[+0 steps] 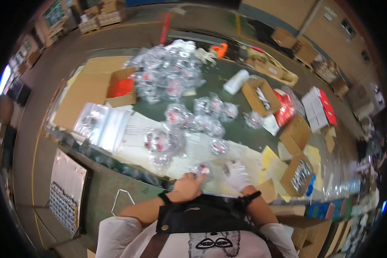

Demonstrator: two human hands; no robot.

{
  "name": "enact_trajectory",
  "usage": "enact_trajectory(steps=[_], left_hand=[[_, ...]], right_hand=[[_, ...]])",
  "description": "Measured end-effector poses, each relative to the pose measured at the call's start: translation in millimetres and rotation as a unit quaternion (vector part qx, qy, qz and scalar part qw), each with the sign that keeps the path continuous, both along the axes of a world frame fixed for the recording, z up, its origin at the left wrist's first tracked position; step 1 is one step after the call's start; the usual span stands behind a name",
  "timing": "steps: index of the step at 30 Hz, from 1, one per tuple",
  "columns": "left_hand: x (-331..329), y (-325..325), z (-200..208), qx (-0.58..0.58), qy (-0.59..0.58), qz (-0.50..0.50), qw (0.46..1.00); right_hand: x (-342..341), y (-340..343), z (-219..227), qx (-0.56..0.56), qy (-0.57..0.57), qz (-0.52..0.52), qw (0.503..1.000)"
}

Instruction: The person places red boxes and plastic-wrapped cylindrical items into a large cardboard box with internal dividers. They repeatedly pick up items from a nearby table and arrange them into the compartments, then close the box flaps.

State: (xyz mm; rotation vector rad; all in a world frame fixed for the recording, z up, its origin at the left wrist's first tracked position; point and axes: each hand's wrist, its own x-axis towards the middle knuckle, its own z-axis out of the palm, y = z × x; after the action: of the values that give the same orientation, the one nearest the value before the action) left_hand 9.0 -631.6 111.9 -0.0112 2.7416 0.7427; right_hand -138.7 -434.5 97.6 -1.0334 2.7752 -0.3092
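The bare left hand [187,185] and the white-gloved right hand [238,175] are close together at the near edge of the green table [228,73], both gripping one clear plastic bag [213,170] between them. A small red-and-white part shows through the film near the left fingertips. Whether the bag's mouth is open or sealed I cannot tell; it is too blurred.

The bag lies over white paper sheets [193,148] spread across the near half of the table. Just beyond sit a few loose filled bags [161,142], then a scattered cluster [202,114], and at the far end a big heap of the same clear packs [167,73], each with a spot of red inside.

As I judge it, the film looks slick, and the glove may grip it less surely than the bare fingers, so the bag could slide or the part drop out. The loose paper underneath could shift and carry the near bags off the edge.

To the left lies an open brown carton with a red lining [120,88], and beside it a stack of flat clear sleeves [103,124]. To the right stand a white bottle lying on its side [236,81], a narrow open cardboard box [259,96], a red pouch [284,107] and white-and-red flat boxes [318,107]. Nearer, two small brown cartons [297,172] hold dark pieces, with yellow sheets [268,157] between them and the hands.
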Motion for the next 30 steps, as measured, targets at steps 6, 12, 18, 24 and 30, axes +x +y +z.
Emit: enact_trajectory(steps=[6, 12, 18, 24, 30], left_hand=[[7.7, 11.6, -45.6, -0.006, 0.044, 0.088, 0.995], [27.1, 18.6, -48.4, -0.093, 0.098, 0.128, 0.983], [-19.8, -1.7, -43.1, 0.018, 0.094, 0.09, 0.991], [-74.1, 49.2, -19.4, 0.457, -0.15, -0.011, 0.877], [-67.1, 203.2, 44.1, 0.5, -0.278, -0.111, 0.813]], right_hand=[[-14.8, -18.9, 37.4, -0.154, 0.059, 0.061, 0.984], [-24.9, -54.9, 23.4, 0.023, 0.035, 0.099, 0.994], [-17.2, 3.3, -7.7, -0.075, -0.184, -0.14, 0.97], [110.4, 174.0, 90.8, -0.505, -0.434, -0.392, 0.635], [341.5, 366.2, 173.1, -0.618, -0.089, -0.601, 0.499]])
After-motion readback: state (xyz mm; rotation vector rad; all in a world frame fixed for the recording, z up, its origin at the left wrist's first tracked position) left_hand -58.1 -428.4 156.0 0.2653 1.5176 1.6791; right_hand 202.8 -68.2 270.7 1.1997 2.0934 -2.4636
